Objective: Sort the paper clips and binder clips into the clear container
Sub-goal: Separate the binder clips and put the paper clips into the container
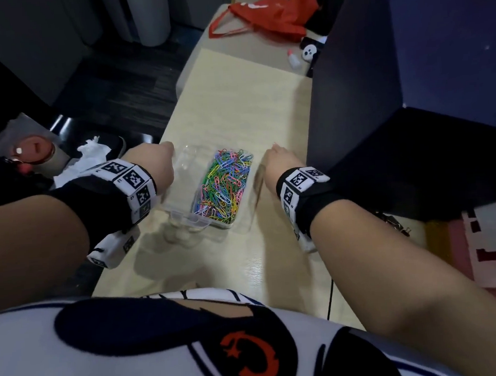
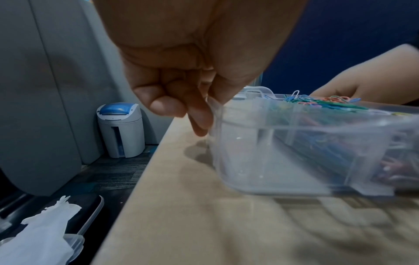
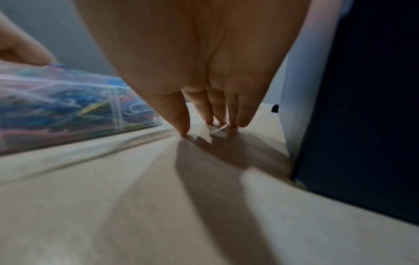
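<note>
Left hand point(image 1: 155, 164) at centre left of the head view, fingers curled, thumb and fingers point(image 2: 199, 114) pinching the far left corner of the clear container point(image 2: 283, 154); grip confirmed in the left wrist view, fingertips against the outer wall just below the rim. Right hand point(image 1: 280, 164) right of centre in the head view, just beside the container's right side, fingers straight and close together, pointing down, tips point(image 3: 184, 129) touching the table point(image 1: 235, 101). Small pale sliver under the right fingertips in the right wrist view; blurred, cannot tell what. Nothing clearly held by the right hand. Container at mid-frame on the table between the two hands, divided lengthwise: right compartment filled with coloured paper clips point(image 1: 226, 183), heaped to the rim, a few poking above; left compartment showing only clear plastic. Clear flap or latch at the container's near end. Binder clips not made out in any view. Marker-patterned bands point(image 1: 130, 180) on both wrists. Dark blue partition point(image 1: 365, 79) standing along the table's right edge, upper right of the head view. Red bag point(image 1: 271, 15) at top centre on the far end of the table, a small white bottle point(image 1: 292, 60) and a white round item point(image 1: 309, 53) nearby. Crumpled white tissue point(image 1: 92, 156) on a dark lidded tray at middle left, off the table. Grey bin with blue lid point(image 2: 121, 129) on the floor, left of centre in the left wrist view.
</note>
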